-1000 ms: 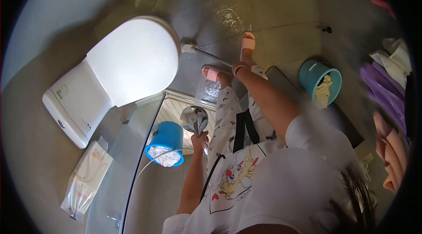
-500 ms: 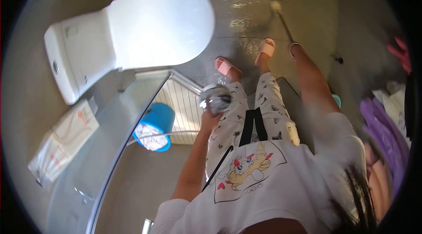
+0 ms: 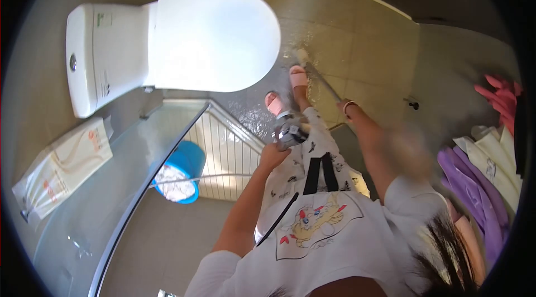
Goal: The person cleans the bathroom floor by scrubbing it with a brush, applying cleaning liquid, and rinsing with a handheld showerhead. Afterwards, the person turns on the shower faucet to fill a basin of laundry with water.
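Observation:
My left hand [image 3: 273, 157] is closed round the handle of a round silver shower head [image 3: 291, 133], held in front of my legs. A grey hose [image 3: 218, 176] runs leftward from near that hand. My right hand [image 3: 344, 107] grips a long-handled brush [image 3: 325, 81]. Its pale brush head [image 3: 302, 56] rests low at the wet tiled floor [image 3: 329, 34], just beyond my pink slipper [image 3: 298, 77]; motion blurs it, so its bristles do not show. Water glistens on the tiles around both slippers.
A white toilet [image 3: 215, 40] stands at the left. Below it are a glass panel [image 3: 120, 168], a tissue pack [image 3: 67, 168] and a blue bucket [image 3: 192, 157] with white cloth-like contents. Purple clothing [image 3: 469, 191] and pink gloves [image 3: 499, 99] hang at the right.
The brush head has moved down and left, closer to my feet, and my right arm has drawn in. My feet have shifted, and the shower head is slightly more to the right.

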`<action>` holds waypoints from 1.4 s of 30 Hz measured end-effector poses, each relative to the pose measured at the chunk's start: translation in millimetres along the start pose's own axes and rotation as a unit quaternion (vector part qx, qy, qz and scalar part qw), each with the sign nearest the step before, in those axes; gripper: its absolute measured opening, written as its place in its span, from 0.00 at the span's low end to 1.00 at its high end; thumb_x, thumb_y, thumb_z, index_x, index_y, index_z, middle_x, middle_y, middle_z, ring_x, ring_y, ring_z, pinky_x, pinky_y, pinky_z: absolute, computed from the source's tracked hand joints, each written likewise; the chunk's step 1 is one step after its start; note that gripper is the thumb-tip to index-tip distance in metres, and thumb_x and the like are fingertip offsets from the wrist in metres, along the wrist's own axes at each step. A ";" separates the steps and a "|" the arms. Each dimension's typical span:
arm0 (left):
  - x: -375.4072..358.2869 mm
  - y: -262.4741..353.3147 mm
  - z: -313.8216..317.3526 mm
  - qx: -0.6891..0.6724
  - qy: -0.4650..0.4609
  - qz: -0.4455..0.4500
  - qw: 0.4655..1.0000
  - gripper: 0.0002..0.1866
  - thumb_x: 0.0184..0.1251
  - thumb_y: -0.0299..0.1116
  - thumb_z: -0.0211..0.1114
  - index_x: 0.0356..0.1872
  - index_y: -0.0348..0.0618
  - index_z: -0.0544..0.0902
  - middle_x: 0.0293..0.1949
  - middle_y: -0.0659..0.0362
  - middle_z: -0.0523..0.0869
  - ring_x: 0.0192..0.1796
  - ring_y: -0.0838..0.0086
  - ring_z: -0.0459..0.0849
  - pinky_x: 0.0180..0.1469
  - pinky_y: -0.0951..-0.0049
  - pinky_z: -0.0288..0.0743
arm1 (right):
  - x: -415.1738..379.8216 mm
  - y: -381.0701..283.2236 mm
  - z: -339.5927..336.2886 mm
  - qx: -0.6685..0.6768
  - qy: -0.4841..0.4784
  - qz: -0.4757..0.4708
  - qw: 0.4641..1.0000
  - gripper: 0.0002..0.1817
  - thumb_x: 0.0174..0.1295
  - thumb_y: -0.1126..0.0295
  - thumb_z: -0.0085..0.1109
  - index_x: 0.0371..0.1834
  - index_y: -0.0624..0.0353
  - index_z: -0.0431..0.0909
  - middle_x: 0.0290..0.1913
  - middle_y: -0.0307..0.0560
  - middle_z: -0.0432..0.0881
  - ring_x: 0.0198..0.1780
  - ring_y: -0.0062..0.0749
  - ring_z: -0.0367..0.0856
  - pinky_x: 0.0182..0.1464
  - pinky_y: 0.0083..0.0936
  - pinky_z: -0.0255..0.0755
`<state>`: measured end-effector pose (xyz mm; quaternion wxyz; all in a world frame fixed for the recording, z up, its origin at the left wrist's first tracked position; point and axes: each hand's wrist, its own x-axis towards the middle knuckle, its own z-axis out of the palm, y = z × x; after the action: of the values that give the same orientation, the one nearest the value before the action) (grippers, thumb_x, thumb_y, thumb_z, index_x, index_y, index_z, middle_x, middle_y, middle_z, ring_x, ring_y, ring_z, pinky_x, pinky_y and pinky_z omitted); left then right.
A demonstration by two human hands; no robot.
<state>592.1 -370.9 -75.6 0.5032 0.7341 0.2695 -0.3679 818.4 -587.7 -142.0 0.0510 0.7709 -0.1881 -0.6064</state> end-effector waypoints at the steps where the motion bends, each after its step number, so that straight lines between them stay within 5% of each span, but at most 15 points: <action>1: -0.1 -0.3 -4.2 -0.012 0.001 -0.014 1.000 0.21 0.38 0.48 0.59 0.19 0.35 0.77 0.20 0.45 0.77 0.27 0.55 0.76 0.31 0.63 0.68 | -7.4 -7.3 -4.9 -0.057 -0.003 0.005 0.998 0.20 0.51 0.58 0.43 0.43 0.62 0.67 0.33 0.55 0.74 0.32 0.40 0.74 0.34 0.35 0.67; 4: -3.5 -0.4 -20.2 -0.049 -0.005 -0.059 0.997 0.21 0.38 0.47 0.60 0.19 0.35 0.77 0.19 0.45 0.77 0.27 0.55 0.76 0.30 0.63 0.68 | -1.6 -6.3 2.6 0.067 0.104 -0.105 0.987 0.19 0.51 0.62 0.43 0.47 0.55 0.66 0.41 0.55 0.72 0.40 0.41 0.73 0.39 0.34 0.68; 10: 21.1 34.7 -43.6 0.007 0.060 0.011 0.998 0.20 0.36 0.47 0.61 0.13 0.35 0.74 0.16 0.47 0.75 0.23 0.55 0.75 0.27 0.64 0.68 | 29.4 -51.6 -33.8 0.045 0.202 -0.194 0.959 0.21 0.52 0.67 0.43 0.52 0.48 0.62 0.46 0.44 0.71 0.45 0.38 0.71 0.45 0.28 0.65; 16: 57.1 127.5 -93.2 0.022 0.083 0.040 0.996 0.19 0.32 0.46 0.62 0.11 0.37 0.73 0.14 0.49 0.74 0.22 0.57 0.75 0.26 0.65 0.68 | 43.2 -120.4 -127.9 0.070 0.166 -0.155 0.971 0.23 0.51 0.67 0.45 0.53 0.44 0.60 0.47 0.47 0.70 0.45 0.38 0.71 0.46 0.26 0.66; 17: 68.0 136.2 -95.2 0.031 0.103 0.056 0.993 0.18 0.31 0.45 0.63 0.12 0.37 0.73 0.14 0.50 0.74 0.21 0.58 0.75 0.26 0.66 0.68 | 36.4 -127.7 -145.6 0.066 0.159 -0.162 0.972 0.24 0.50 0.74 0.42 0.54 0.47 0.59 0.46 0.53 0.69 0.46 0.42 0.70 0.45 0.30 0.67; 21: 101.1 203.3 -120.1 0.040 0.150 0.098 0.983 0.15 0.33 0.44 0.60 0.16 0.41 0.76 0.16 0.51 0.76 0.23 0.59 0.76 0.27 0.66 0.68 | 41.2 -151.5 -199.8 -0.086 0.190 -0.228 0.951 0.24 0.49 0.72 0.42 0.54 0.44 0.60 0.45 0.55 0.70 0.44 0.39 0.72 0.45 0.27 0.66; 24: 130.3 240.2 -147.4 0.049 0.045 -0.020 0.998 0.18 0.34 0.48 0.59 0.22 0.43 0.77 0.23 0.51 0.78 0.31 0.59 0.76 0.34 0.64 0.68 | 40.5 -173.3 -234.6 -0.186 0.179 -0.269 0.928 0.26 0.47 0.75 0.41 0.53 0.45 0.61 0.45 0.53 0.69 0.45 0.40 0.71 0.46 0.27 0.65; 29: 159.6 246.1 -186.3 0.022 0.098 -0.096 0.990 0.17 0.37 0.49 0.57 0.24 0.47 0.79 0.25 0.51 0.79 0.32 0.59 0.77 0.35 0.65 0.69 | -15.1 -247.7 -283.1 -0.342 0.159 -0.321 0.869 0.24 0.45 0.74 0.43 0.50 0.46 0.64 0.46 0.50 0.69 0.47 0.38 0.69 0.48 0.25 0.64; 35: 153.5 229.3 -250.4 0.016 0.219 -0.124 0.968 0.17 0.37 0.47 0.59 0.21 0.42 0.78 0.21 0.50 0.78 0.28 0.57 0.76 0.32 0.64 0.69 | -28.8 -334.5 -268.1 -0.344 0.151 -0.419 0.827 0.22 0.44 0.72 0.44 0.47 0.47 0.68 0.34 0.49 0.77 0.35 0.36 0.76 0.39 0.24 0.69; 38: 139.6 217.6 -277.4 0.014 0.260 -0.153 0.953 0.15 0.38 0.45 0.56 0.25 0.48 0.79 0.22 0.53 0.78 0.29 0.59 0.77 0.32 0.66 0.70 | -67.6 -376.6 -253.5 -0.239 0.038 -0.352 0.904 0.18 0.46 0.71 0.40 0.43 0.51 0.71 0.34 0.48 0.76 0.33 0.37 0.76 0.38 0.26 0.69; 42: 135.7 191.9 -298.4 -0.043 0.302 -0.180 0.935 0.14 0.37 0.44 0.57 0.23 0.47 0.78 0.21 0.54 0.78 0.28 0.60 0.77 0.31 0.67 0.70 | -66.7 -449.7 -227.8 -0.245 0.013 -0.368 0.897 0.15 0.50 0.68 0.40 0.41 0.52 0.70 0.24 0.43 0.74 0.21 0.31 0.72 0.25 0.24 0.66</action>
<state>898.5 -154.7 -15.4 0.3545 0.7274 0.5521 -0.2010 1125.4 -182.7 -159.8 0.0138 0.7562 0.2642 -0.5985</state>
